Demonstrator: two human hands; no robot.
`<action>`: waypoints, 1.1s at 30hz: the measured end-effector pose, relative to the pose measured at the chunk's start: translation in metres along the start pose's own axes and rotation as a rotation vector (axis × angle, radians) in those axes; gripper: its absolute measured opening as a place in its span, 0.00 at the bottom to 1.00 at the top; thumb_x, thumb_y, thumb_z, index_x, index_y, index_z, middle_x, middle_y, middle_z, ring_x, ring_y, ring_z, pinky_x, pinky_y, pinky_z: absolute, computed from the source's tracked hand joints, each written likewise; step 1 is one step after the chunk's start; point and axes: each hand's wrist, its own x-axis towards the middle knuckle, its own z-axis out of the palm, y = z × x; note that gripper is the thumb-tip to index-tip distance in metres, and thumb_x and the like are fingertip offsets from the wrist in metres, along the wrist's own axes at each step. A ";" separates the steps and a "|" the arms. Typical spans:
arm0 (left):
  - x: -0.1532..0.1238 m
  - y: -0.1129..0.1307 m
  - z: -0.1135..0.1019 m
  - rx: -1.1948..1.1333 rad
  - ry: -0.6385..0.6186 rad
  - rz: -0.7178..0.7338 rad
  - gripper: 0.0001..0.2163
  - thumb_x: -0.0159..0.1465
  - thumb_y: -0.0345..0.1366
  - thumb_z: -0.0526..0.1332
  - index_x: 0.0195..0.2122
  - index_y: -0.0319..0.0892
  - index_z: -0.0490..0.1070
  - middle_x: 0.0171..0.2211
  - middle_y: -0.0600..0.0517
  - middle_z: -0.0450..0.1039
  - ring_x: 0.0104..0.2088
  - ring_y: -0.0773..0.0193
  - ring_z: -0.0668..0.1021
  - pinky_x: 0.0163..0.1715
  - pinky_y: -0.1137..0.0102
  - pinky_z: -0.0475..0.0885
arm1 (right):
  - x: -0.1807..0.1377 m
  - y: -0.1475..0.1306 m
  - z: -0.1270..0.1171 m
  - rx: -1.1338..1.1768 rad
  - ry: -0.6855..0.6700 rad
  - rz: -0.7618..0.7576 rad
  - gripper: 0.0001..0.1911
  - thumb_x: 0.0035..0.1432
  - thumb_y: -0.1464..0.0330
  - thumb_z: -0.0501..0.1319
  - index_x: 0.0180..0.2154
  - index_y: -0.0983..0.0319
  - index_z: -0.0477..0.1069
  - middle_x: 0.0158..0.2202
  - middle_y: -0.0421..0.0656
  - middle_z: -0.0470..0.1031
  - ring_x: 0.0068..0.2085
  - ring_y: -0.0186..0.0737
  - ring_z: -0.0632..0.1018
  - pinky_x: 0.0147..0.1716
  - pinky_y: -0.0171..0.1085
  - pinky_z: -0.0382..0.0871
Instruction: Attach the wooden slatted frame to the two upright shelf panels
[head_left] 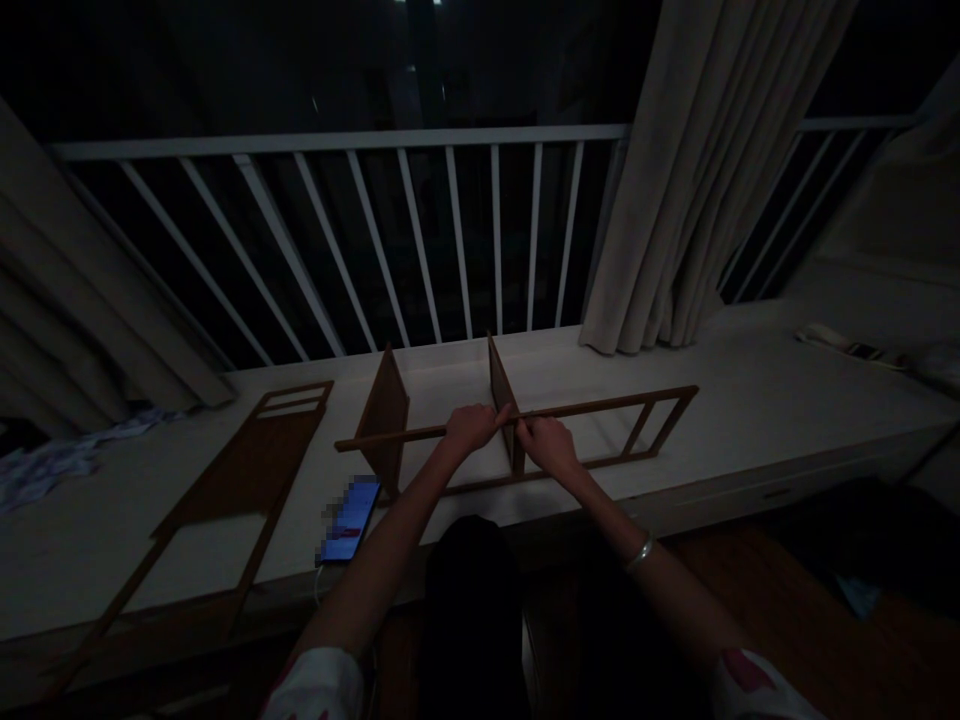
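A brown wooden frame with two shelf panels lies on its side on the pale window ledge. My left hand is closed around its upper rail, just left of the middle panel. Right beside that panel, my right hand grips the same rail from the other side, its fingers curled under. Another panel stands across the frame near its left end. Whether a small part sits between my fingers at the joint cannot be made out in the dim light.
A second brown wooden frame lies at the left, jutting over the ledge's front edge. A lit phone with a cable rests between the frames. White railing and curtains stand behind. Patterned cloth lies far left.
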 end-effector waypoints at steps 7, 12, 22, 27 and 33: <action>0.004 -0.002 0.004 -0.002 -0.008 -0.001 0.29 0.60 0.50 0.33 0.47 0.39 0.63 0.40 0.38 0.68 0.43 0.52 0.70 0.39 0.62 0.63 | 0.004 0.003 0.005 0.124 -0.037 -0.018 0.26 0.59 0.60 0.39 0.31 0.65 0.72 0.33 0.48 0.74 0.34 0.36 0.74 0.31 0.30 0.59; 0.008 -0.004 0.008 -0.007 0.016 -0.005 0.31 0.59 0.53 0.32 0.42 0.39 0.67 0.38 0.40 0.70 0.40 0.53 0.72 0.38 0.64 0.64 | 0.001 0.001 0.003 0.028 -0.013 -0.004 0.26 0.59 0.59 0.38 0.35 0.65 0.70 0.35 0.50 0.73 0.37 0.40 0.73 0.34 0.33 0.60; 0.007 -0.003 0.007 -0.052 0.052 -0.039 0.39 0.53 0.60 0.28 0.34 0.37 0.71 0.35 0.40 0.72 0.37 0.54 0.74 0.35 0.65 0.65 | -0.019 0.011 0.017 0.122 -0.068 -0.057 0.24 0.59 0.60 0.40 0.34 0.63 0.71 0.34 0.48 0.73 0.37 0.38 0.73 0.36 0.32 0.60; 0.004 -0.002 0.007 -0.061 0.077 -0.038 0.41 0.51 0.61 0.27 0.33 0.37 0.71 0.34 0.40 0.72 0.37 0.54 0.74 0.35 0.64 0.65 | -0.042 0.048 0.056 0.276 -0.185 -0.194 0.21 0.59 0.64 0.43 0.31 0.63 0.72 0.40 0.44 0.71 0.42 0.33 0.71 0.43 0.30 0.57; 0.000 0.002 0.005 -0.036 0.099 -0.048 0.40 0.50 0.62 0.28 0.31 0.37 0.72 0.33 0.40 0.72 0.36 0.54 0.74 0.36 0.65 0.65 | -0.047 0.070 0.107 0.480 -0.142 -0.159 0.19 0.55 0.61 0.48 0.31 0.66 0.72 0.45 0.48 0.68 0.46 0.36 0.68 0.46 0.34 0.55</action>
